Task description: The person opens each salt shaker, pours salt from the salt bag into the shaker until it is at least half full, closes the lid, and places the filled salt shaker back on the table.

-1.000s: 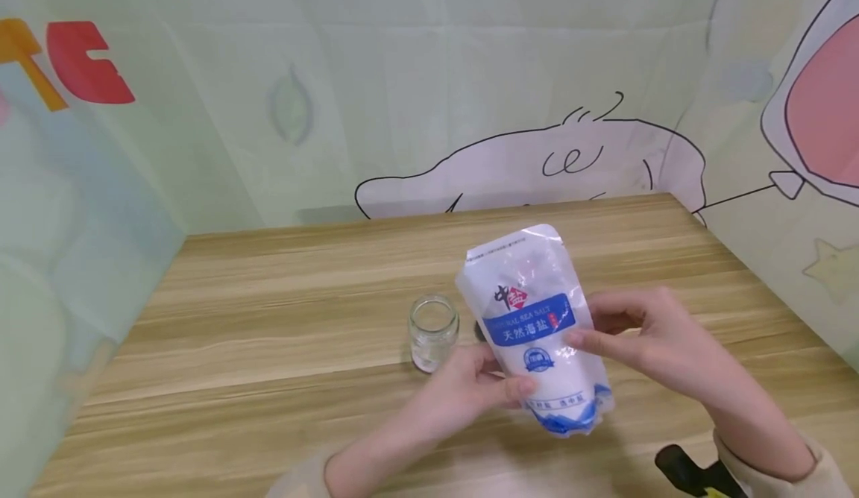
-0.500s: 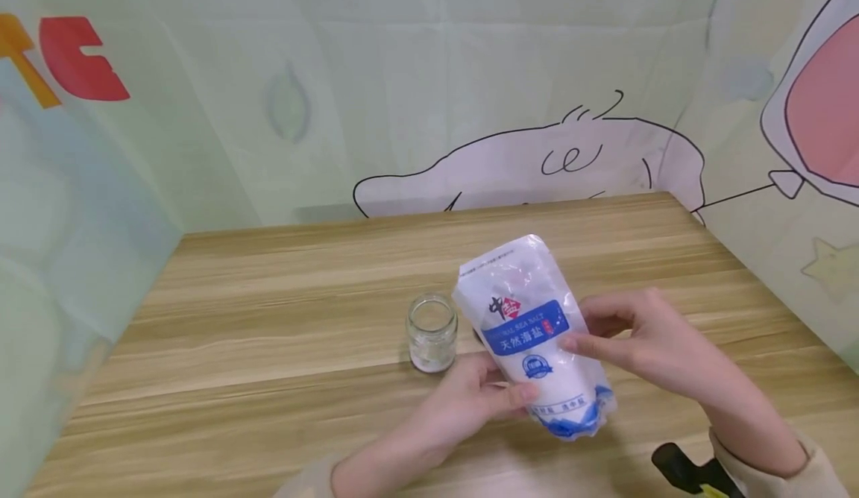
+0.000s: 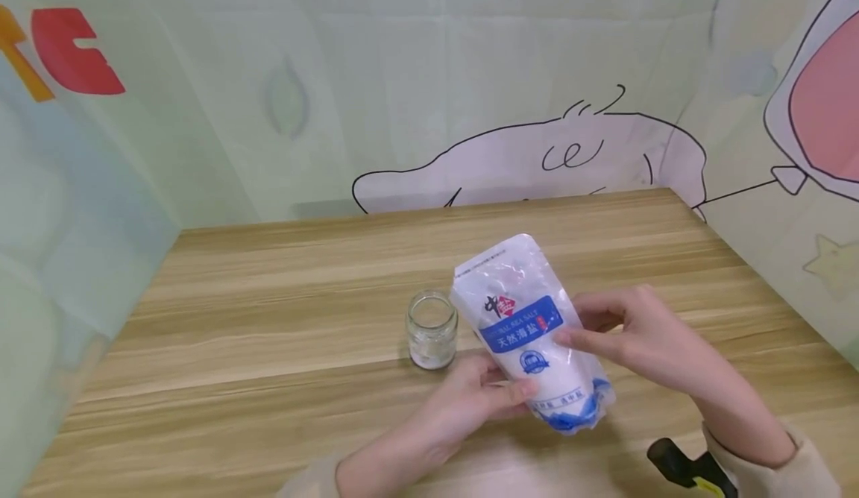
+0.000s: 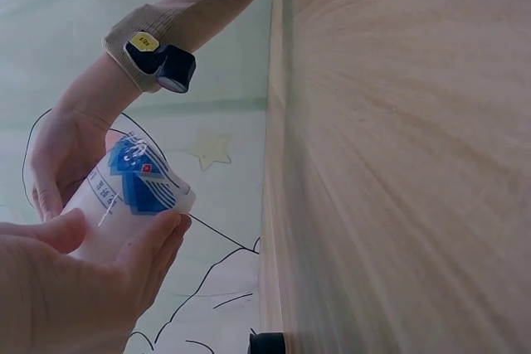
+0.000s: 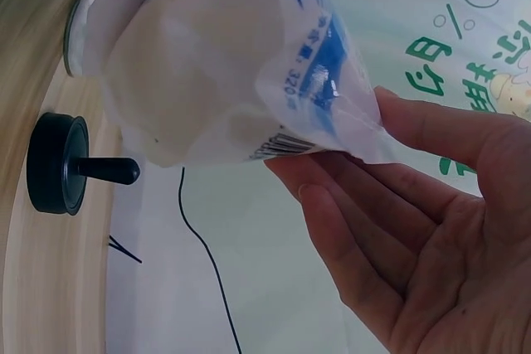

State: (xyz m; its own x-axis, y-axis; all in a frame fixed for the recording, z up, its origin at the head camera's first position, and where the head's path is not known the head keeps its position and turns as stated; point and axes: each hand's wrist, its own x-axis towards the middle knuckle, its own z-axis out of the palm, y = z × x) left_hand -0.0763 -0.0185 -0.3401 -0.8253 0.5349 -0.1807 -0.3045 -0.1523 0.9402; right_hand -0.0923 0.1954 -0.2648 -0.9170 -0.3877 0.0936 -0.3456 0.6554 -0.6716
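Note:
A white and blue sea salt pouch is held up in both hands, its top end leaning left toward the jar. My left hand grips the lower left side, thumb across the front. At the right edge, my right hand pinches the pouch between thumb and fingers; the right wrist view shows the fingers under its back. Just left of the pouch, an uncapped glass jar stands upright with some white contents low inside. A black lid with a knob sits on the table, hidden behind the pouch in the head view.
The wood-grain table runs back to a printed cloth backdrop with cartoon drawings. More printed cloth hangs along the left and right sides. A small black camera is strapped at the right sleeve.
The pouch has tipped a little further left, its top end dropping closer to the jar. Both hands keep their hold, and the right hand has shifted slightly left. The jar stays standing.

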